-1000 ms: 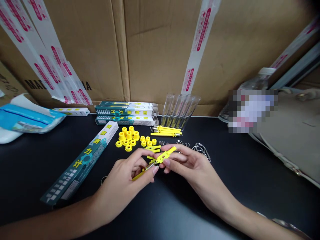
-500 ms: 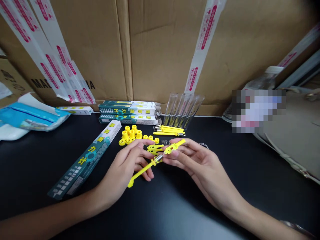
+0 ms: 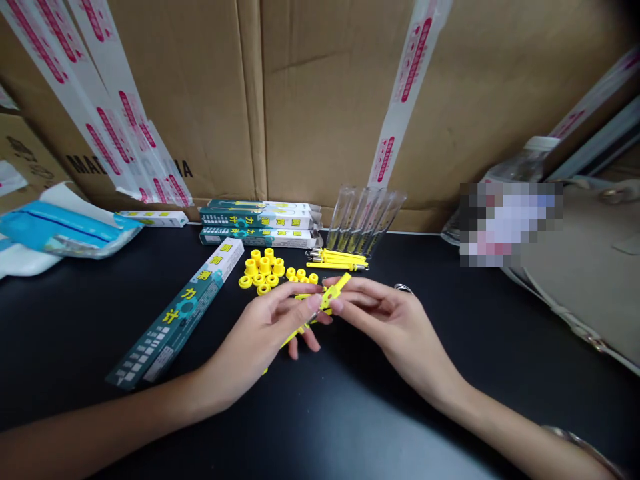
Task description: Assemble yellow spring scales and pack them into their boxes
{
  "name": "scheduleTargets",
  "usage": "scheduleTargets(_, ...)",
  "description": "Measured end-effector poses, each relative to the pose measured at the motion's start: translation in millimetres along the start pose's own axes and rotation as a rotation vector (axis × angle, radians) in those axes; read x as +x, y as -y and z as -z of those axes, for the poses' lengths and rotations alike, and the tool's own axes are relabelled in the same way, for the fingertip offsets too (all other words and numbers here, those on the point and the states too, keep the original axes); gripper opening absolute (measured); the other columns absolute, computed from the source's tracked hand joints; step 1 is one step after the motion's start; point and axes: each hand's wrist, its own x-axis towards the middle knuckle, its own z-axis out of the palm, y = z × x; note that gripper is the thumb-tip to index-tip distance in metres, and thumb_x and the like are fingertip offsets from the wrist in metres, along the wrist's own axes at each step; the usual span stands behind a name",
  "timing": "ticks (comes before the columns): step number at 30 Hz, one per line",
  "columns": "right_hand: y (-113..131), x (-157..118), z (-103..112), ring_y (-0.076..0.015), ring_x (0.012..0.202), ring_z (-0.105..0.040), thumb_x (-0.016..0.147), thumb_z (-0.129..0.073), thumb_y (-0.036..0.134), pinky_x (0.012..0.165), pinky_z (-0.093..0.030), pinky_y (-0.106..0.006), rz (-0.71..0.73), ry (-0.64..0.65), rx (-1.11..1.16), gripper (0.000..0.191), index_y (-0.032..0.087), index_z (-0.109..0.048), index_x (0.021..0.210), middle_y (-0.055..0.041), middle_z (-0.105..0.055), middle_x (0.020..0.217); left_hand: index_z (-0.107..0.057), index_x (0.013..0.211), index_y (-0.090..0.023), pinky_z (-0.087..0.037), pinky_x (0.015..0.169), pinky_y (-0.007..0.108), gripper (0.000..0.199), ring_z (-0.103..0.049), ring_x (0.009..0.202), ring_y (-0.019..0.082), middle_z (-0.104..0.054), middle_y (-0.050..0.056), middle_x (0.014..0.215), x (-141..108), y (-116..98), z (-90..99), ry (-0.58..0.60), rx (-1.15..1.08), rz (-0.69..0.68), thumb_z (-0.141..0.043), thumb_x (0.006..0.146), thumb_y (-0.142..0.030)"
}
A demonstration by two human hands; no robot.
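Note:
My left hand (image 3: pixel 270 323) and my right hand (image 3: pixel 375 310) meet over the black table, both holding a yellow plastic spring-scale assembly (image 3: pixel 336 293). Its slotted upper end sticks out between my right thumb and fingers. Its long yellow strip (image 3: pixel 295 335) runs down behind my left fingers and is mostly hidden, as is the metal spring section. Just beyond my hands lies a pile of yellow plastic rings and caps (image 3: pixel 261 269). Several finished yellow scale rods (image 3: pixel 336 260) lie further back. A thin wire ring (image 3: pixel 403 289) sits near my right fingers.
A teal-and-white printed box (image 3: pixel 175 313) lies left of my hands, with several more (image 3: pixel 259 223) stacked behind. Clear plastic tubes (image 3: pixel 363 220) stand at the cardboard wall (image 3: pixel 320 100). A blue packet (image 3: pixel 65 230) lies left; a pixelated object (image 3: pixel 510 223) and a beige bag (image 3: pixel 585 253) lie right.
My hands have drawn closer together and turned the yellow assembly, so the long strip that stuck out lower left now lies mostly behind my left fingers. The view has shifted slightly.

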Motion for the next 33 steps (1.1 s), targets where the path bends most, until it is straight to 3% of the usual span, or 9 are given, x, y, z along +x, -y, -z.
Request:
scheduleTargets(4, -1.5, -1.1, 0.1, -0.0208, 0.097, -0.073, 0.087, -0.074, 0.033, 0.092, -0.055, -0.033, 0.127, 0.007, -0.196, 0.023, 0.025, -0.076, 0.108, -0.0033, -0.078, 0.104, -0.066, 0.115, -0.018, -0.034, 0.040, 0.015, 0.039, -0.049, 0.047, 0.005, -0.074, 0.002, 0.083, 2.3, 2.7, 2.6, 0.001, 0.033, 0.037, -0.068, 0.088, -0.045)
scheduleTargets(9, -1.4, -1.8, 9.0, -0.0202, 0.091, -0.073, 0.091, -0.069, 0.026, 0.087, -0.056, -0.034, 0.248, 0.017, -0.490, 0.027, 0.026, -0.072, 0.118, -0.0031, -0.077, 0.105, -0.068, 0.119, -0.018, -0.035, 0.040, 0.015, 0.040, -0.047, 0.047, 0.006, -0.075, 0.003, 0.085, 2.2, 2.1, 3.5, -0.033, 0.036, 0.045, -0.070, 0.087, -0.042)
scheduleTargets(13, 3.0, -0.5, 18.9, -0.0185, 0.089, -0.075, 0.091, -0.068, 0.027, 0.085, -0.056, -0.030, 0.292, -0.030, -0.531, 0.031, 0.024, -0.068, 0.123, -0.0011, -0.080, 0.100, -0.071, 0.118, -0.016, -0.035, 0.040, 0.015, 0.039, -0.047, 0.047, 0.005, -0.077, 0.006, 0.089, 1.9, 1.8, 3.2, -0.081, 0.040, 0.050, -0.069, 0.086, -0.039)
scheduleTargets(21, 7.0, 12.9, 40.3, -0.0174, 0.072, -0.072, 0.094, -0.063, 0.021, 0.067, -0.054, -0.028, 0.375, -0.224, -0.820, 0.012, 0.020, -0.074, 0.097, -0.0020, -0.080, 0.086, -0.072, 0.106, -0.015, -0.036, 0.038, 0.014, 0.029, -0.054, 0.050, 0.006, -0.078, 0.006, 0.089, 0.7, 1.8, 3.3, -0.133, 0.017, 0.070, -0.073, 0.084, -0.035)
scheduleTargets(25, -2.4, 19.0, 45.0, -0.0214, 0.084, -0.071, 0.096, -0.055, 0.013, 0.073, -0.055, -0.033, 0.401, -0.203, -0.988, 0.022, 0.019, -0.073, 0.107, -0.0056, -0.079, 0.095, -0.071, 0.105, -0.015, -0.037, 0.038, 0.014, 0.027, -0.056, 0.050, 0.007, -0.078, 0.005, 0.087, 0.0, 2.5, 2.6, -0.145, 0.010, 0.070, -0.074, 0.084, -0.032)
scheduleTargets(33, -17.6, 25.7, 41.9, -0.0285, 0.098, -0.067, 0.088, -0.070, 0.019, 0.086, -0.055, -0.044, 0.411, -0.087, -1.076, 0.019, 0.022, -0.075, 0.106, -0.0074, -0.078, 0.106, -0.070, 0.107, -0.013, -0.038, 0.037, 0.015, 0.032, -0.056, 0.050, 0.008, -0.079, 0.008, 0.089, -1.6, 0.9, 1.8, -0.160, 0.018, 0.095, -0.075, 0.083, -0.034)
